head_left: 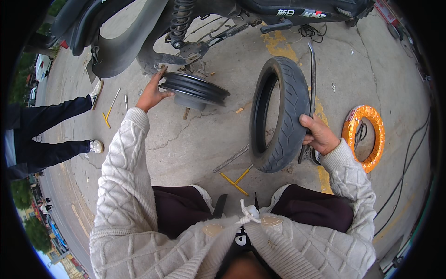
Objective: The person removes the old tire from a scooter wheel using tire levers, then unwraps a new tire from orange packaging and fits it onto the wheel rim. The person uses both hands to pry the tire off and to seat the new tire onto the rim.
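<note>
A black wheel rim [193,88] stands below the scooter's rear part, its wide channel bare of any tire. My left hand [153,93] grips its left edge, thumb toward me and fingers on the far side. Upright to the right is a black tire [283,111] with grooved tread, held at its right side by my right hand [320,134]. A long dark tire lever [312,69] runs along that hand, apparently clasped with the tire; my fingers behind are partly hidden.
A scooter [223,28] spans the far side. Yellow T-handled wrenches [236,182] [108,115] and a metal bar [231,159] lie on the concrete. An orange-wrapped tire [378,135] rests at right, near black cables [404,172]. Another person's legs [60,111] are at left.
</note>
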{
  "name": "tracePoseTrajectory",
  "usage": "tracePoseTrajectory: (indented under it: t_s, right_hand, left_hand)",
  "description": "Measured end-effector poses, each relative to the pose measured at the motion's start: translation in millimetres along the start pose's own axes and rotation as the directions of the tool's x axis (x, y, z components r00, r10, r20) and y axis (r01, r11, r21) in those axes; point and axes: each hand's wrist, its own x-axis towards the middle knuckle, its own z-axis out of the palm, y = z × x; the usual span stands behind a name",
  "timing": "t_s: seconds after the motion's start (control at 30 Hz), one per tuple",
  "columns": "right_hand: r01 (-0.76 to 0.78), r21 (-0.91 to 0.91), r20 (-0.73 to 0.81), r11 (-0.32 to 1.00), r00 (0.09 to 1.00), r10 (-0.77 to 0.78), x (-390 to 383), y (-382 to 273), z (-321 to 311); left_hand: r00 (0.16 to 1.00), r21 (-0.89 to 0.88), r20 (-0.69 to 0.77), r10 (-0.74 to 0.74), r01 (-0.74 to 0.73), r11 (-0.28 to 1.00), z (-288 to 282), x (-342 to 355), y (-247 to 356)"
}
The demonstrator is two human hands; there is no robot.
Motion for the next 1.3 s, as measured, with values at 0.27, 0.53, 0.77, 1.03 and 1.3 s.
tracePoseTrajectory:
  t_s: [0.27, 0.53, 0.77, 1.03, 1.3]
  right_hand:
    - [0.005, 0.021, 0.012, 1.000, 1.000, -0.005, 0, 2, -5]
    - [0.029, 0.039, -0.005, 0.999, 1.000, -0.029, 0, 6, -6]
    - [0.067, -0.028, -0.052, 0.997, 0.996, -0.068, -14, 4, 4]
    - [0.248, -0.117, -0.223, 0.962, 0.937, -0.269, -86, -32, -3]
    - [0.436, -0.374, -0.669, 0.819, 0.485, -0.564, -267, -31, -6]
  left_hand:
    - [0.997, -0.070, -0.052, -0.056, 0.052, 0.996, 2, -1, -8]
    - [0.998, -0.008, -0.056, -0.033, 0.032, 0.999, -5, -2, 0]
    - [0.999, 0.022, -0.048, 0.023, -0.022, 1.000, -6, -2, -1]
    - [0.962, 0.186, -0.102, 0.253, -0.231, 0.955, -25, -3, 30]
    - [0.898, 0.563, -0.064, 0.434, -0.327, 0.759, -33, 1, 131]
